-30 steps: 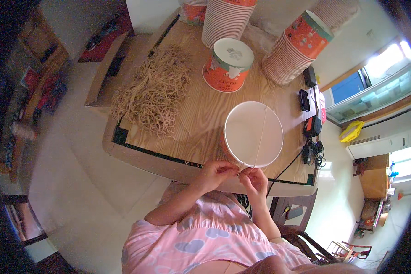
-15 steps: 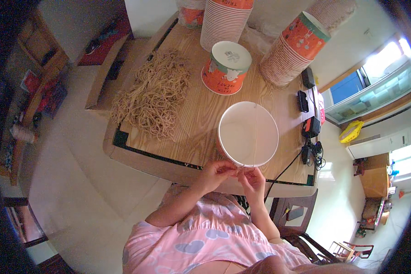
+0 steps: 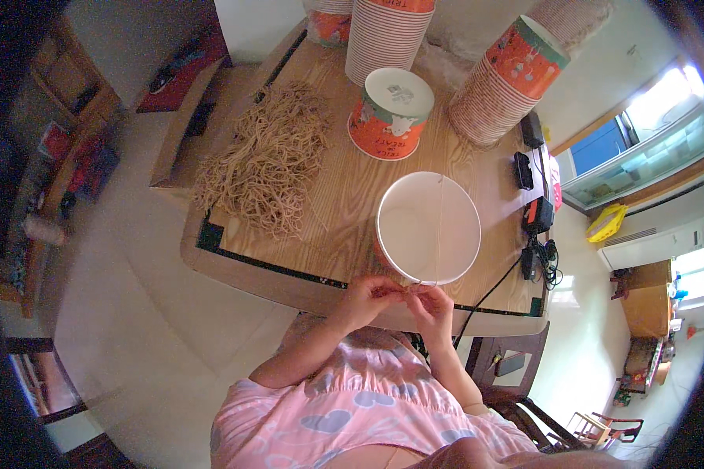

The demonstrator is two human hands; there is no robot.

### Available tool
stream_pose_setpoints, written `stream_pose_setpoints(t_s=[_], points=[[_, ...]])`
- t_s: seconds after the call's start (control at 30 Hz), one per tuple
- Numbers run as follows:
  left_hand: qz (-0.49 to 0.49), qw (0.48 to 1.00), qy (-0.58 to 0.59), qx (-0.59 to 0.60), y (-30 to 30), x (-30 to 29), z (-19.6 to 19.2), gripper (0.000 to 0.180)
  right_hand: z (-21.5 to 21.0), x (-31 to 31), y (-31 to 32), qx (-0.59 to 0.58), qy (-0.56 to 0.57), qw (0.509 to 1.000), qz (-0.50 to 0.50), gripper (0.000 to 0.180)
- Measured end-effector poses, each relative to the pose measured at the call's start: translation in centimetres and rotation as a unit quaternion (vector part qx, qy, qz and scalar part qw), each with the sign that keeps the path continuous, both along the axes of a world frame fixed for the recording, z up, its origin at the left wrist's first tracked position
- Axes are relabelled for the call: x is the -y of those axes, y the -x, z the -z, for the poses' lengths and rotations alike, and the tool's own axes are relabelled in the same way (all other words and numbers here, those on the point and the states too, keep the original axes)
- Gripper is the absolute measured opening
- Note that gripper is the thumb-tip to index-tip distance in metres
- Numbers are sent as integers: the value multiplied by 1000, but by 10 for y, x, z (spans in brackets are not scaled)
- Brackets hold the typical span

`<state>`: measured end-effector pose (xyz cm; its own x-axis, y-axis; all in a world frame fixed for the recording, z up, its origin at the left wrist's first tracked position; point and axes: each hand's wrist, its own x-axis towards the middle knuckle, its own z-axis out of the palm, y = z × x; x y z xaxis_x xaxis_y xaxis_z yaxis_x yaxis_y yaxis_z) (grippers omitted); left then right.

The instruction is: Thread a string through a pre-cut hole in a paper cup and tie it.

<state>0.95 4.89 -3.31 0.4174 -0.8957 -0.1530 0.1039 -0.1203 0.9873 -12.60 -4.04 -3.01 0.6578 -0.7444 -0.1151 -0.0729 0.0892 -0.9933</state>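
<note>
A paper bucket (image 3: 403, 227), white inside, stands with its mouth facing me near the front edge of the table. A thin tan string (image 3: 441, 234) stretches across its mouth from the far rim to the near rim. My left hand (image 3: 374, 297) and my right hand (image 3: 430, 303) meet at the near rim, fingers pinched close together on the string's end there. Exactly how the string runs between the fingertips is too small to see. Behind the bucket, an orange and green bucket (image 3: 389, 129) sits upside down. Left of it lies a heap of tan strings (image 3: 266, 164).
Tall stacks of nested paper buckets (image 3: 387, 43) stand at the back, with another leaning stack (image 3: 504, 86) at the back right. Black adapters and cables (image 3: 538, 219) lie along the table's right edge. A dark wooden chair (image 3: 512, 367) is at the lower right.
The view has shifted slightly. Both hands stay pinched at the near rim, with only small finger movement; the bucket and string look much the same.
</note>
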Motion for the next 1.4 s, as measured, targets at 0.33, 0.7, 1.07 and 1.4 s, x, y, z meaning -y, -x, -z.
stream_pose_setpoints(t_s=[0.33,0.7,1.07,1.4], points=[[-2,1000,17,-14,5,2,9,10,-14,0,-4,19,18,999,20,6],[-25,997,55,-50,6,5,-16,14,-17,2,0,2,31,1000,2,7],[-36,971,49,-232,8,7,-10,18,-22,-2,-1,15,16,1000,3,6],[-1,837,119,-535,12,12,-2,16,-22,4,-1,171,-204,964,13,9]])
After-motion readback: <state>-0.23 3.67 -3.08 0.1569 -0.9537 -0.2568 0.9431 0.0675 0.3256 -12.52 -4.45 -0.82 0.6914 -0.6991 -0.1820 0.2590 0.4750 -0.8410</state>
